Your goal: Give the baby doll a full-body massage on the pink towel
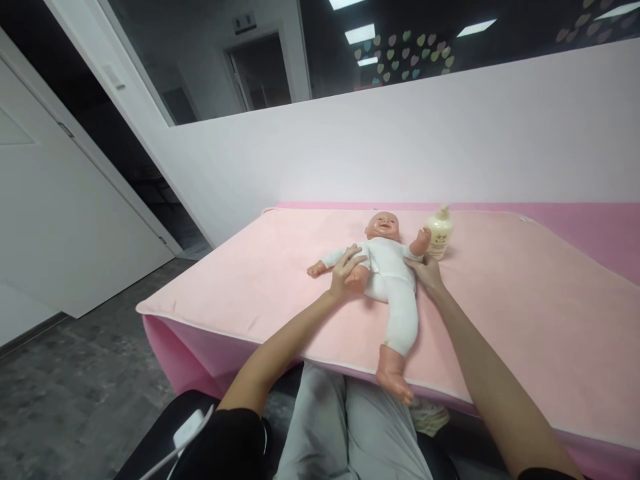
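Observation:
A baby doll (387,267) in a white bodysuit lies on its back on a pink mat (525,313), one leg stretched toward the front edge. My left hand (347,269) rests on the doll's side and bent leg, fingers curled over it. My right hand (425,272) presses against the doll's other side, under its raised arm, fingers closed against the body. A cream pump bottle (440,233) stands upright just behind the doll's raised hand.
The mat covers a pink-draped table (170,347) set against a pale wall with a glass window above. A white door (60,220) and a dark doorway are at the left. My knees in grey trousers (345,427) sit under the table's front edge.

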The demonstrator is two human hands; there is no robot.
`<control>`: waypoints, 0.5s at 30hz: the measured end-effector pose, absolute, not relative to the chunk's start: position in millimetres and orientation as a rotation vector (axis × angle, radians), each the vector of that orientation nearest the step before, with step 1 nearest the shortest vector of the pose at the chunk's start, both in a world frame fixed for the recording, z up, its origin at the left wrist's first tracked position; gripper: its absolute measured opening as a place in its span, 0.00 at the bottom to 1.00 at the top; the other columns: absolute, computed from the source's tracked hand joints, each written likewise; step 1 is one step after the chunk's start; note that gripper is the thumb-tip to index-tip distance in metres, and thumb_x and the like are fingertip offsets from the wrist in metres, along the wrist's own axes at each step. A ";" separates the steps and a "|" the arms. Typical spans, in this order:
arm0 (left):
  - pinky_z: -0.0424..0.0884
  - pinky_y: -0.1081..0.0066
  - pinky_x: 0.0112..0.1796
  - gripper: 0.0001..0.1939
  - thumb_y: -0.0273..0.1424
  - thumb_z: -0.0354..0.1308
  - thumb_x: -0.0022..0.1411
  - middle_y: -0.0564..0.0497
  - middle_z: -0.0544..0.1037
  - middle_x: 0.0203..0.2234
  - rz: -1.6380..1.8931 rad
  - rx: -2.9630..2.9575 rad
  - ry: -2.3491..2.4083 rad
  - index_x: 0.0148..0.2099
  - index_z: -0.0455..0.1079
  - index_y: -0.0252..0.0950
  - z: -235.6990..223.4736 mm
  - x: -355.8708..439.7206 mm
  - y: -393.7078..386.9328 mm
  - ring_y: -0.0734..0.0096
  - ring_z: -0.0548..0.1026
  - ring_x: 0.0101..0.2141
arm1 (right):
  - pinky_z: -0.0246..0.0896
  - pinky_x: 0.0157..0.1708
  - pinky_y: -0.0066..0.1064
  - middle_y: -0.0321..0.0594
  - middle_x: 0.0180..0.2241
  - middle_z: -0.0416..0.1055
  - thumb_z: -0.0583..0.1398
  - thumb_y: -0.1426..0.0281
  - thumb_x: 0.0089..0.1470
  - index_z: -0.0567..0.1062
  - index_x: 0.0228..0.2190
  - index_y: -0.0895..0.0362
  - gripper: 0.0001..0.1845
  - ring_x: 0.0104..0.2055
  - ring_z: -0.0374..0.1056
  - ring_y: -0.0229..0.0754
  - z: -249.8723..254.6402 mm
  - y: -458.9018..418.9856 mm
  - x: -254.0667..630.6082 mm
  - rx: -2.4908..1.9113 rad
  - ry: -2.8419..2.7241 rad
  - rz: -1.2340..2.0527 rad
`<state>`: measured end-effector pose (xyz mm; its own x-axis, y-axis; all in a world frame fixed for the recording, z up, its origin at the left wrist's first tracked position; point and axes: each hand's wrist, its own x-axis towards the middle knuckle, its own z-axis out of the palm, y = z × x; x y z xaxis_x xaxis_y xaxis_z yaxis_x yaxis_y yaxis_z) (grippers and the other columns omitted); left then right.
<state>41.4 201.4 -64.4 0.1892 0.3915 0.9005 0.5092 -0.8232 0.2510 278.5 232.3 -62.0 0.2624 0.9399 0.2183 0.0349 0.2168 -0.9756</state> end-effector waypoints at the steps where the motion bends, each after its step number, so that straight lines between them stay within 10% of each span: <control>1: 0.64 0.51 0.58 0.16 0.38 0.57 0.60 0.41 0.71 0.51 -1.744 -2.306 -0.915 0.47 0.70 0.36 -65.4 41.6 202.4 0.57 0.66 0.58 | 0.62 0.46 0.40 0.42 0.38 0.74 0.67 0.65 0.32 0.74 0.34 0.59 0.22 0.42 0.68 0.48 -61.8 232.1 278.6 -1.171 -1.114 0.856; 15: 0.73 0.64 0.31 0.21 0.50 0.56 0.56 0.49 0.77 0.29 -1.699 -2.359 -0.271 0.43 0.67 0.39 -50.0 45.4 165.2 0.68 0.75 0.30 | 0.65 0.44 0.35 0.38 0.36 0.75 0.68 0.65 0.30 0.74 0.33 0.58 0.22 0.40 0.70 0.44 -62.9 235.1 290.7 -1.134 -0.897 0.925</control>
<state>45.4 165.2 -50.0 0.3143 0.0204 0.9491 0.2764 -0.9584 -0.0710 290.7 235.1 -62.9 0.3552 0.9283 0.1096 -0.1381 0.1681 -0.9760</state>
